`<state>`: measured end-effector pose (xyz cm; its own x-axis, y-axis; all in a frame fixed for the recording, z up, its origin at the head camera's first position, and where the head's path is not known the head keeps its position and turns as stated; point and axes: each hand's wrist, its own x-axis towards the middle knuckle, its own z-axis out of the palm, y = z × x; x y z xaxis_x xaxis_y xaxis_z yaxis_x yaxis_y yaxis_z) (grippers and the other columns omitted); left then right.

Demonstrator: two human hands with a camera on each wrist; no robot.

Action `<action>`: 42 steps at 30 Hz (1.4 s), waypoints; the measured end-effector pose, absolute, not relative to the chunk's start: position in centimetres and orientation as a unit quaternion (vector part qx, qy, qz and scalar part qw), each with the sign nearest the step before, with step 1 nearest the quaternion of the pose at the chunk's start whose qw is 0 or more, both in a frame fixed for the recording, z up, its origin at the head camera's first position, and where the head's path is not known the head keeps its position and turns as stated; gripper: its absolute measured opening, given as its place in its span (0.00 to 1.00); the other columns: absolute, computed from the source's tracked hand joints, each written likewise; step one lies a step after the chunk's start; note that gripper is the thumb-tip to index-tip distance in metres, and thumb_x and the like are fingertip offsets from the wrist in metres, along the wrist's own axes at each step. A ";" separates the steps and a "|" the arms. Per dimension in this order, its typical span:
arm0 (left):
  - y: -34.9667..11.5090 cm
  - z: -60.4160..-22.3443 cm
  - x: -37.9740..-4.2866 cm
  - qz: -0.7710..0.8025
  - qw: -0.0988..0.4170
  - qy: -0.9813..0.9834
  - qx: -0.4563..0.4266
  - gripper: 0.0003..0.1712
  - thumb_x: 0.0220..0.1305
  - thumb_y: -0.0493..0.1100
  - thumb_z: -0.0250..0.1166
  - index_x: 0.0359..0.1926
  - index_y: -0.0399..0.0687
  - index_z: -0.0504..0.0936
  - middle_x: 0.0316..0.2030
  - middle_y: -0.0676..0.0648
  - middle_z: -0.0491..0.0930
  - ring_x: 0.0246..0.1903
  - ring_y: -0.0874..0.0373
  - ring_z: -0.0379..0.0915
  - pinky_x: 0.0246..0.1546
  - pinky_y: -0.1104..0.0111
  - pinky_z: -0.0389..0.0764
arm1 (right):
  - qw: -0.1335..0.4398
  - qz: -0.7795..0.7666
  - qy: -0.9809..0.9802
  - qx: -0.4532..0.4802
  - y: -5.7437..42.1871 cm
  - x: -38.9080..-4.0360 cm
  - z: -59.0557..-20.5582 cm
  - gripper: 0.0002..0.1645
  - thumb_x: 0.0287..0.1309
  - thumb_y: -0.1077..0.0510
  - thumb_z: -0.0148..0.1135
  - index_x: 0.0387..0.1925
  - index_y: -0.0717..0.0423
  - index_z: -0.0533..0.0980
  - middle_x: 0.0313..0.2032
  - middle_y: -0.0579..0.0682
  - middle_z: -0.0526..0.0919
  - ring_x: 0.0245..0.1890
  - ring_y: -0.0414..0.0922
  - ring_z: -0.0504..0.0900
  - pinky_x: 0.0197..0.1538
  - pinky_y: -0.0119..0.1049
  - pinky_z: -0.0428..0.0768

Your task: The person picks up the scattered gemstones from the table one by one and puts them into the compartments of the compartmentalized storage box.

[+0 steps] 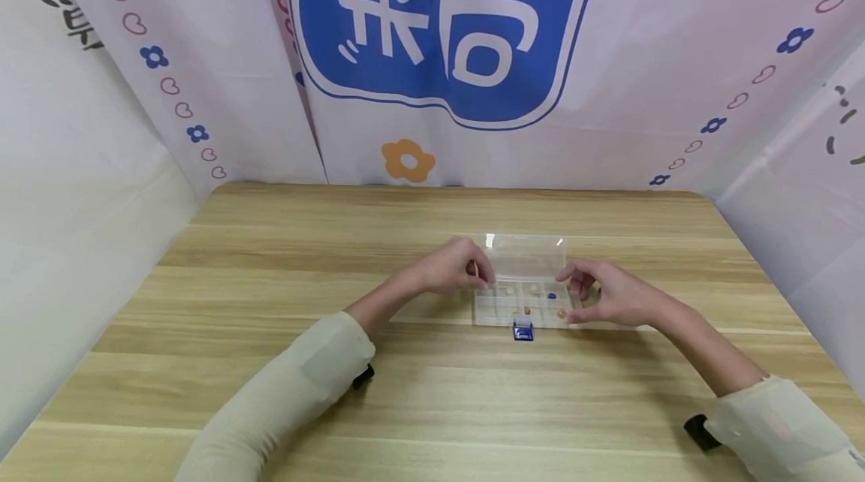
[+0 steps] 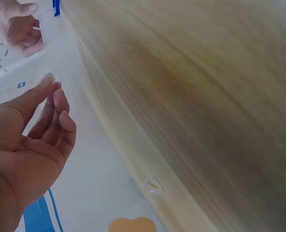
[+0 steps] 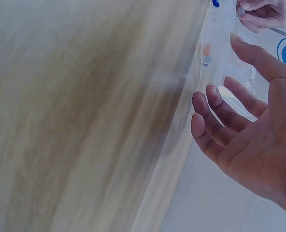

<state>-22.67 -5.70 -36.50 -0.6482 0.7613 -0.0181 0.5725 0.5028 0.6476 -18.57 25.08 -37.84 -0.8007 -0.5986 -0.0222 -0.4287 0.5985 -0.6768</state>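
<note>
A clear plastic compartment box [image 1: 496, 320] lies on the table with its see-through lid [image 1: 527, 257] raised at the back. Its blue latch [image 1: 523, 331] hangs at the front. Inside sit a blue piece [image 1: 552, 296], a brownish piece [image 1: 527, 310], an orange piece [image 1: 562, 313] and several pale ones. Over the box's left end, my left hand [image 1: 454, 266] pinches a small clear bead [image 3: 240, 11] between thumb and fingertips. My right hand [image 1: 618, 293] is spread around the right end, thumb near the front corner, fingers loosely bent by the back edge.
A clear round piece with a yellow streak [image 2: 154, 185] lies on the wooden table [image 1: 432, 407] in the left wrist view. Printed white cloth [image 1: 257, 129] walls off the table's back and both sides.
</note>
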 end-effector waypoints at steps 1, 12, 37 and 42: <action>-5.6 -36.5 -22.7 0.308 0.154 0.853 0.391 0.05 0.64 0.28 0.70 0.40 0.34 0.90 0.36 0.43 0.89 0.32 0.62 0.78 0.35 0.77 0.80 | 0.125 -0.341 0.886 -0.290 25.1 -18.6 -37.9 0.32 0.49 0.59 0.83 0.52 0.67 0.77 0.36 0.50 0.77 0.38 0.47 0.75 0.39 0.37 0.78; -5.3 -36.4 -22.4 0.301 0.164 0.856 0.387 0.06 0.64 0.27 0.69 0.41 0.34 0.89 0.37 0.43 0.89 0.33 0.62 0.79 0.35 0.76 0.80 | 0.125 -0.340 0.887 -0.285 25.1 -18.4 -37.9 0.32 0.48 0.59 0.83 0.52 0.67 0.77 0.36 0.50 0.77 0.38 0.47 0.75 0.38 0.36 0.77; -13.4 -36.0 -21.9 0.286 0.132 0.877 0.363 0.00 0.62 0.27 0.71 0.34 0.31 0.87 0.32 0.43 0.87 0.30 0.60 0.79 0.34 0.72 0.82 | 0.127 -0.336 0.889 -0.285 25.0 -18.6 -37.7 0.32 0.48 0.60 0.83 0.52 0.68 0.77 0.36 0.50 0.77 0.38 0.48 0.75 0.39 0.36 0.77; -15.3 -36.3 -21.8 0.283 0.131 0.883 0.352 0.03 0.59 0.26 0.72 0.31 0.34 0.86 0.30 0.45 0.86 0.30 0.60 0.80 0.34 0.72 0.83 | 0.126 -0.335 0.889 -0.286 25.0 -18.5 -37.6 0.31 0.48 0.60 0.83 0.51 0.67 0.77 0.36 0.50 0.77 0.38 0.48 0.75 0.38 0.37 0.77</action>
<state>-21.84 -15.30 -36.33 -0.7179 0.6954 -0.0313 0.5478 0.5921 0.5910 -18.55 24.96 -37.63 -0.8048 -0.5926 -0.0329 -0.4232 0.6118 -0.6683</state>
